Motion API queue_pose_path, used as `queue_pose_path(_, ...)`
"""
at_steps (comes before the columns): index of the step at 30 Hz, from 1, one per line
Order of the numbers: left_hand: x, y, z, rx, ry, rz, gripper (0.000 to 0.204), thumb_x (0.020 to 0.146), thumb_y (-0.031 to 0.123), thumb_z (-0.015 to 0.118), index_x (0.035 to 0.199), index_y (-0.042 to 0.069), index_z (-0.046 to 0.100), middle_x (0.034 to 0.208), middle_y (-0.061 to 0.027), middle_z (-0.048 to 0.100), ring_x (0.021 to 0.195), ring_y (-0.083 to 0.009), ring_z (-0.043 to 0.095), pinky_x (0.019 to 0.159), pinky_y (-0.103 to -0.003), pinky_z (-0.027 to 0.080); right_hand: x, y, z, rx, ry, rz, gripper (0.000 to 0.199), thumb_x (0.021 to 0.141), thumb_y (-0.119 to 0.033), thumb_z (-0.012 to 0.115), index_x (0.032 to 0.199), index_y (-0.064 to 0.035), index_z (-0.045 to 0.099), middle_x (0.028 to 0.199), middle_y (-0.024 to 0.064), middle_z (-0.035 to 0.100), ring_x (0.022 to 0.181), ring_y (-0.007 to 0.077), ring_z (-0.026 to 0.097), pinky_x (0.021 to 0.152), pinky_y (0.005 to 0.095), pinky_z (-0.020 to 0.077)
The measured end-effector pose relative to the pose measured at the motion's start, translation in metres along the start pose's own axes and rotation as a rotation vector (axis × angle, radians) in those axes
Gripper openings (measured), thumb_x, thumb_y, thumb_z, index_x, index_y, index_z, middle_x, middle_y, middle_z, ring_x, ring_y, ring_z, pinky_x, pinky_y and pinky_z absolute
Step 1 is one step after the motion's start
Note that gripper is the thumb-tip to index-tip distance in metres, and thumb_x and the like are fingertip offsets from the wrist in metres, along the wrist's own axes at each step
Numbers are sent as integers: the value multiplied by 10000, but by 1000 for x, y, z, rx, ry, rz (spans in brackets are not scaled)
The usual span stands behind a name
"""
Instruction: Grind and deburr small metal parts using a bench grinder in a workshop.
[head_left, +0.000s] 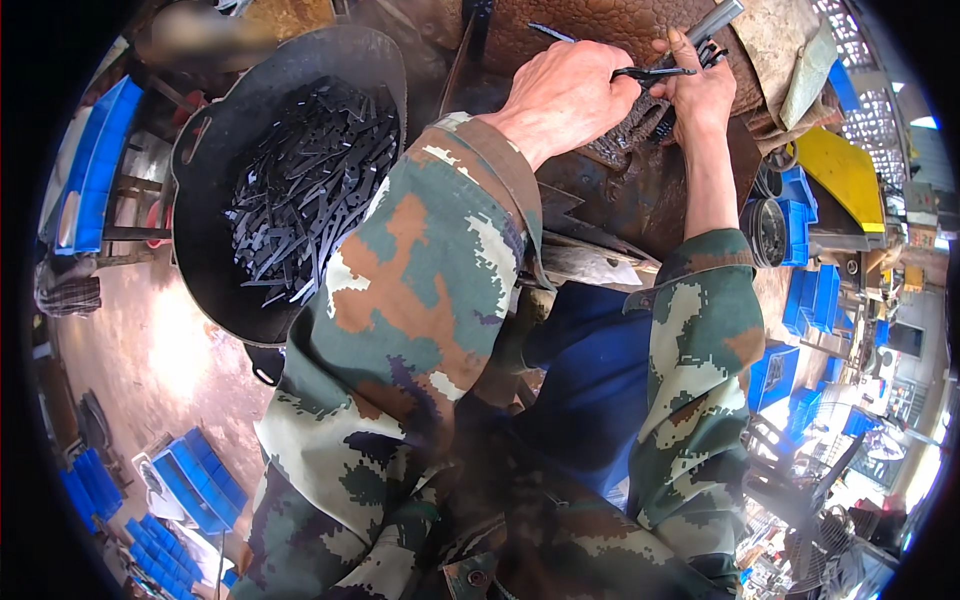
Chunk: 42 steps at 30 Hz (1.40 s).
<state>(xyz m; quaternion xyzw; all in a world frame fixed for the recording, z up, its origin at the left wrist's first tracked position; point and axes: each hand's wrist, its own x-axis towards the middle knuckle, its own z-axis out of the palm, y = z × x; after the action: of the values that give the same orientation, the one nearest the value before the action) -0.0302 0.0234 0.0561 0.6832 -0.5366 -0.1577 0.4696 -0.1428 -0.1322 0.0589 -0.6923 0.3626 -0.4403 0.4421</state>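
Observation:
My left hand (575, 95) is closed round a slim dark metal piece; a narrow dark tip (550, 32) sticks out beyond its far side. Between my hands runs a black looped metal part (655, 73), its end reaching the fingers of my right hand (702, 95). That hand is curled, thumb up, around dark metal pieces, but their exact kind is hard to make out. A grey metal bar (716, 18) slants up just behind its fingers. Beneath both hands lies a brown, dirt-crusted work surface (625, 185).
At left stands a large black tub (205, 250) holding a heap of flat dark metal pieces (315, 190). Blue bins (100, 165) stand along the left and right sides. A yellow panel (840, 180) and a round metal can (768, 232) are at right.

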Motion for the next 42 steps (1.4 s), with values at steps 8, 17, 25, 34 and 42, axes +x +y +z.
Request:
queue_pose_path(8, -1, -3, -5, 23, -4, 2, 299, 853, 257, 584, 1064, 98, 724, 926, -216, 699, 896, -415, 662, 831, -497, 528, -2, -1, 7, 24, 12, 6, 290, 929, -229, 703, 1059, 20, 629, 919, 104, 733, 460, 84, 482, 430, 240, 466)
queue_pose_path(17, -1, -1, -2, 20, -14, 21, 286, 863, 259, 593, 1057, 95, 726, 923, -204, 701, 894, -408, 663, 828, -494, 528, -1, 1, 2, -18, -1, 10, 281, 933, -259, 692, 1034, -17, 590, 895, 53, 738, 428, 137, 577, 416, 266, 470)
queue_pose_path(25, 0, -2, -2, 30, -32, 37, 301, 862, 256, 589, 1074, 95, 728, 923, -200, 704, 897, -404, 665, 832, -495, 524, -3, 0, 4, -1, 16, 5, 291, 927, -228, 704, 1058, 18, 623, 927, 109, 731, 461, 84, 511, 424, 230, 477)
queue_pose_path(34, 0, -4, 0, 47, -29, 54, 291, 857, 241, 594, 1065, 90, 730, 941, -198, 704, 909, -405, 663, 839, -500, 521, -5, -3, 5, -7, 16, 11, 295, 931, -232, 699, 1077, 14, 626, 918, 98, 731, 466, 93, 524, 426, 228, 468)
queue_pose_path(42, -1, -3, 0, 53, -51, 54, 274, 862, 250, 591, 1032, 90, 734, 914, -196, 699, 893, -402, 662, 828, -503, 518, -5, 1, 5, -15, 20, -3, 288, 929, -232, 702, 1063, 15, 637, 909, 104, 730, 468, 80, 505, 424, 230, 472)
